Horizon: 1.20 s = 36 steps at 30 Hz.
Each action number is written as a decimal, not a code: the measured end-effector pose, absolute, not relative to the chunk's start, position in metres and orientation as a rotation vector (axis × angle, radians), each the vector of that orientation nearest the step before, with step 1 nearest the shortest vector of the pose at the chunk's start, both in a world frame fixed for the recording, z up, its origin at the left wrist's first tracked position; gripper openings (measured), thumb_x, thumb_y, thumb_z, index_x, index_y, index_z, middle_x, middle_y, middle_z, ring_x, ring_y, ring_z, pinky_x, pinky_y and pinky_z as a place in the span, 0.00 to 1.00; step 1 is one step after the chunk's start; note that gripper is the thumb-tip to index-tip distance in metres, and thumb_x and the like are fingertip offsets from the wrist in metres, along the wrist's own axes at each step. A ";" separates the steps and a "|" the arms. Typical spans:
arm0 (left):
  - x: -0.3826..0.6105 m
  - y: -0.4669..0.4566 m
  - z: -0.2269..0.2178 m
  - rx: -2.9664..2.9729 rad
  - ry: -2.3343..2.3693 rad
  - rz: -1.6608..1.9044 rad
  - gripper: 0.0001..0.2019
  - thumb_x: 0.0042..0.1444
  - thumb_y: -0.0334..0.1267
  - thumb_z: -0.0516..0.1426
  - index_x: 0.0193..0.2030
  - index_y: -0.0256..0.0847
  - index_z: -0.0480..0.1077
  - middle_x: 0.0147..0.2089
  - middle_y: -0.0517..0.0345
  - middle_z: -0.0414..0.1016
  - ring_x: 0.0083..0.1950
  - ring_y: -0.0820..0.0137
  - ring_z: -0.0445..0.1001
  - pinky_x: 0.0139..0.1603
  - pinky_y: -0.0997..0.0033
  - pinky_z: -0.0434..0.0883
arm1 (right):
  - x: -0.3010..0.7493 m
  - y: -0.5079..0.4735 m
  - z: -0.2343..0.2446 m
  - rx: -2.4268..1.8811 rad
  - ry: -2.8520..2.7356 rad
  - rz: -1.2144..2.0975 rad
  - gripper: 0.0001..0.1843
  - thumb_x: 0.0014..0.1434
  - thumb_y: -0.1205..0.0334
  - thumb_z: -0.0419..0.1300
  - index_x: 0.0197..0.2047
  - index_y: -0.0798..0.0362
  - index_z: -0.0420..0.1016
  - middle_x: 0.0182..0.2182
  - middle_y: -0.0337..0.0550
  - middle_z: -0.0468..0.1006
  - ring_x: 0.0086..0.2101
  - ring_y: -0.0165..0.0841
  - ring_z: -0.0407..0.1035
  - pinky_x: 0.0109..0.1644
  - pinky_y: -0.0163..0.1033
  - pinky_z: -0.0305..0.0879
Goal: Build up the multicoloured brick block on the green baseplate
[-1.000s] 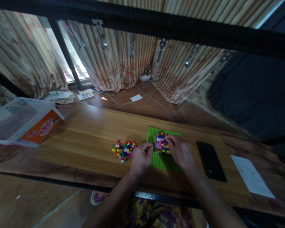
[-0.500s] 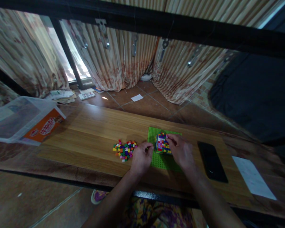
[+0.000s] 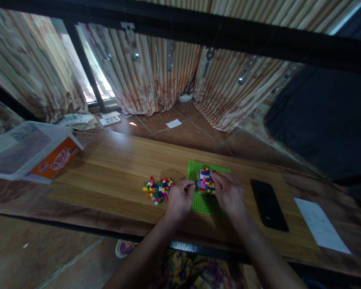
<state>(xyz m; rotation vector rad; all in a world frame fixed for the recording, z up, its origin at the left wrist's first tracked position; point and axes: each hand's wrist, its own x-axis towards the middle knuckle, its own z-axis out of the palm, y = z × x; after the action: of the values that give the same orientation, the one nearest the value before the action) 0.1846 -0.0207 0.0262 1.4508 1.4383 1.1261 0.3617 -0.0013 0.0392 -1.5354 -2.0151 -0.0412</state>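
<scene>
A small block build (image 3: 206, 182) in many colours, its rows of tiny bricks facing up, sits on a green studded baseplate (image 3: 201, 206). My right hand (image 3: 231, 194) reaches over the build's right side, thumb and forefinger pinched together at its upper right edge; whatever they pinch is too small to tell. At the baseplate's left edge is my left hand (image 3: 179, 199), fingertips pressed together close beside the build. Anything in that pinch is hidden. A loose pile of tiny coloured bricks (image 3: 158, 190) lies just left of my left hand.
The wooden board (image 3: 120, 168) carries a black phone (image 3: 269, 204) right of my right hand. Farther right lies a white paper sheet (image 3: 321, 224). A clear plastic bin (image 3: 27, 148) with an orange label stands at the far left. A dark bar (image 3: 180, 28) crosses above.
The gap between my left thumb and forefinger has narrowed. My right hand has shifted only slightly at the build's edge. The pile and baseplate look unmoved.
</scene>
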 end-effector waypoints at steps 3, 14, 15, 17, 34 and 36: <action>0.185 -0.021 0.026 1.455 1.435 1.121 0.08 0.58 0.34 0.55 0.37 0.40 0.76 0.35 0.56 0.79 0.34 0.72 0.75 0.37 0.74 0.69 | 0.364 0.000 0.038 -1.524 -2.035 -0.044 0.18 0.67 0.60 0.47 0.43 0.49 0.79 0.40 0.47 0.79 0.42 0.39 0.70 0.49 0.45 0.67; 0.190 -0.019 0.026 1.405 1.384 1.154 0.08 0.58 0.33 0.56 0.38 0.40 0.77 0.36 0.57 0.80 0.36 0.71 0.76 0.39 0.74 0.70 | 0.367 0.001 0.029 -1.461 -2.055 -0.026 0.17 0.67 0.62 0.48 0.44 0.51 0.79 0.42 0.48 0.80 0.45 0.39 0.72 0.54 0.47 0.68; 0.190 -0.019 0.028 1.395 1.374 1.157 0.08 0.58 0.33 0.56 0.38 0.40 0.77 0.35 0.57 0.80 0.36 0.71 0.76 0.39 0.74 0.70 | 0.367 0.002 0.030 -1.467 -2.056 -0.011 0.17 0.67 0.61 0.48 0.44 0.50 0.79 0.42 0.48 0.80 0.44 0.39 0.73 0.53 0.48 0.68; 0.191 -0.019 0.032 1.363 1.344 1.173 0.08 0.58 0.34 0.56 0.38 0.40 0.77 0.35 0.57 0.80 0.36 0.71 0.76 0.39 0.74 0.70 | 0.367 0.002 0.036 -1.482 -2.048 0.051 0.17 0.67 0.61 0.48 0.44 0.50 0.79 0.41 0.47 0.80 0.43 0.39 0.73 0.51 0.47 0.69; 0.208 -0.043 0.034 1.228 1.075 1.224 0.10 0.57 0.34 0.56 0.44 0.42 0.76 0.42 0.56 0.81 0.43 0.69 0.78 0.48 0.69 0.74 | 0.335 -0.054 0.057 -1.382 -1.454 0.754 0.08 0.58 0.56 0.62 0.38 0.47 0.82 0.39 0.43 0.82 0.41 0.36 0.76 0.47 0.43 0.72; 0.208 -0.042 0.033 1.214 1.094 1.234 0.11 0.56 0.33 0.56 0.45 0.42 0.75 0.42 0.55 0.81 0.42 0.69 0.78 0.47 0.69 0.74 | 0.338 -0.051 0.057 -1.383 -1.473 0.766 0.08 0.58 0.56 0.62 0.38 0.46 0.82 0.39 0.42 0.82 0.40 0.36 0.76 0.46 0.42 0.71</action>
<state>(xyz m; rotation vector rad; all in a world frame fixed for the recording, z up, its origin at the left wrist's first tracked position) 0.2080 -0.0419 0.0335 1.2143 1.0939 1.2340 0.3377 -0.0514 0.0572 -1.3834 -1.4732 0.7660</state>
